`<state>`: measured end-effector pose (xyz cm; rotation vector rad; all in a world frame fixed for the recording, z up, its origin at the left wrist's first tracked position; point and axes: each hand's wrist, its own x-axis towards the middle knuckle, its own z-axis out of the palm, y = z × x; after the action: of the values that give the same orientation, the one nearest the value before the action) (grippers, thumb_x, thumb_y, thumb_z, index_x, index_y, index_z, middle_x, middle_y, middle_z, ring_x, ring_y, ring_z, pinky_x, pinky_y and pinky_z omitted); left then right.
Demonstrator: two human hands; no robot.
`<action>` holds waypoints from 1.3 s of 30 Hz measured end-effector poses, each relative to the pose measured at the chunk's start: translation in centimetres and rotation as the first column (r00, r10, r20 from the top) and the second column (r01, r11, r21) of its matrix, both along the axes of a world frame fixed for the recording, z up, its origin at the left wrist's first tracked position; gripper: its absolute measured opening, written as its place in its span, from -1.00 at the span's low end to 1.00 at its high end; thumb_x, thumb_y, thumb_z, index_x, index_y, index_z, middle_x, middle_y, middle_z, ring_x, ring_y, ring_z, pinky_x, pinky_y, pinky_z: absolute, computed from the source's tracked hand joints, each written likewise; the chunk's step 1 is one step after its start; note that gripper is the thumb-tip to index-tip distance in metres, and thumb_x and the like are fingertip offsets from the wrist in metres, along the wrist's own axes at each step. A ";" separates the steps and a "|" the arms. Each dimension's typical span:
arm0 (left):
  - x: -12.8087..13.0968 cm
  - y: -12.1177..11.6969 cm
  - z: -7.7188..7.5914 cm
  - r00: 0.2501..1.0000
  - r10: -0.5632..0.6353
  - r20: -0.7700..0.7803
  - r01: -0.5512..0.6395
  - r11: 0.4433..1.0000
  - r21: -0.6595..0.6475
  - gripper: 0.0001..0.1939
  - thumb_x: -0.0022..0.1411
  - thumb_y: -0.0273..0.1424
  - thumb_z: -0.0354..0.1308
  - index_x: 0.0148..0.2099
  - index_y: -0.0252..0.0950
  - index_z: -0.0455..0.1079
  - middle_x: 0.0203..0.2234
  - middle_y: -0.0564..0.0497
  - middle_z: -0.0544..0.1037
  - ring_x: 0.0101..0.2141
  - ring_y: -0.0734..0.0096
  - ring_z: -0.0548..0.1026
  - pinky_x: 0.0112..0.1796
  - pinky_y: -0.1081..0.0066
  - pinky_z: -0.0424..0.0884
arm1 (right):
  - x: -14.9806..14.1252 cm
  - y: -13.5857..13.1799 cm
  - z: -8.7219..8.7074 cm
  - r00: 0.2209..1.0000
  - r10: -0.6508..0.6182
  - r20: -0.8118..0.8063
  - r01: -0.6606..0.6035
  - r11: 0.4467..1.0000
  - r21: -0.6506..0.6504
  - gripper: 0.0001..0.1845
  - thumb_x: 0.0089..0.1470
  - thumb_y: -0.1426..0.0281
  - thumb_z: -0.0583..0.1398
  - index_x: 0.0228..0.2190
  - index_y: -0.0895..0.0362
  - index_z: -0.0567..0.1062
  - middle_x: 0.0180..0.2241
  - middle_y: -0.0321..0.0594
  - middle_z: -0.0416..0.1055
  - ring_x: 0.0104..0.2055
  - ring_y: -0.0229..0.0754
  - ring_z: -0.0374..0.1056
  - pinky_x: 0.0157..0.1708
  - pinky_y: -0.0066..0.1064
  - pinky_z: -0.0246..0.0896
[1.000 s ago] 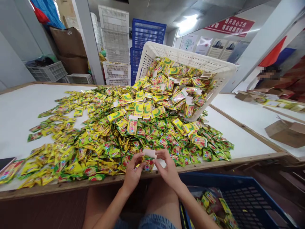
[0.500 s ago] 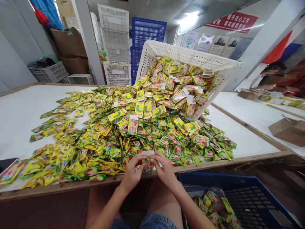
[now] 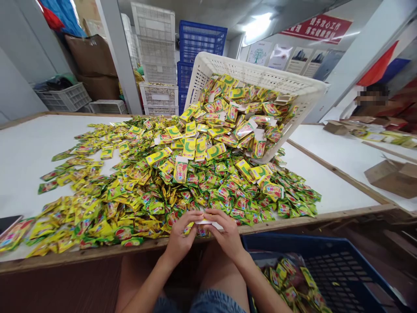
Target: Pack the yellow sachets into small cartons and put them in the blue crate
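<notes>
Both my hands hold one small printed carton (image 3: 204,221) at the table's front edge, its white flap side facing me. My left hand (image 3: 182,230) pinches its left end between thumb and fingers. The fingers of my right hand (image 3: 225,229) are closed on the right end. Part of the carton is hidden by my fingers. Around and beyond my hands lies a heap of yellow and green sachets (image 3: 130,191). Small yellow cartons (image 3: 189,148), some with open white flaps, spill onto the heap from a tilted white crate (image 3: 299,89).
A blue crate (image 3: 293,243) with several packets stands below the table edge at my right. The wooden table rim (image 3: 97,253) runs before me. A phone (image 3: 9,222) lies at far left. Stacked crates (image 3: 202,43) stand behind; a cardboard box (image 3: 391,174) and a person are at right.
The carton has tipped in my hands: its printed face showed before, and now a white flap edge faces up. My fingertips have folded over its top. The view has shifted slightly.
</notes>
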<state>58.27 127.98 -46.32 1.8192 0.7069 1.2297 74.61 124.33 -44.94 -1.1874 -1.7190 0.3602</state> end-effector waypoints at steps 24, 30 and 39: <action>0.0 -0.3 -1.2 0.999 0.045 0.025 -0.046 0.998 0.033 -0.84 0.16 -0.47 0.09 -0.22 -0.21 0.45 -0.30 -0.04 0.51 -0.22 0.32 0.46 -0.18 0.32 0.37 | -1.4 -0.7 -1.8 0.993 -0.077 -0.093 0.079 0.997 0.019 -0.76 0.12 0.46 0.05 -0.23 0.04 0.47 -0.27 -0.18 0.44 -0.16 -0.16 0.34 -0.20 -0.31 0.26; -0.7 2.0 0.3 0.967 0.204 -0.152 -0.197 0.979 0.061 -0.71 0.18 -0.36 0.07 -0.03 -0.24 0.31 -0.17 -0.09 0.46 -0.16 0.28 0.43 -0.12 0.28 0.34 | 4.5 -4.0 0.9 0.934 -0.320 0.159 0.323 0.946 0.011 -0.74 0.12 0.40 0.00 -0.29 0.06 0.48 -0.29 -0.14 0.43 -0.18 -0.09 0.32 -0.18 -0.26 0.20; 1.5 15.2 4.2 0.520 0.674 -0.525 -0.557 0.733 0.391 -0.23 -0.01 -0.25 0.20 0.16 -0.51 0.00 -0.10 -0.43 0.38 -0.03 -0.20 0.29 -0.09 -0.02 0.19 | 11.2 -9.0 -0.4 0.809 -0.418 0.414 0.533 0.818 -0.215 -0.76 0.07 0.25 0.06 -0.44 0.08 0.46 -0.43 -0.16 0.45 -0.36 -0.09 0.37 -0.35 -0.31 0.24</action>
<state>59.75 143.22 -42.10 2.2497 1.8393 1.0758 85.81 115.36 -45.39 -1.9813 -1.6027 0.1159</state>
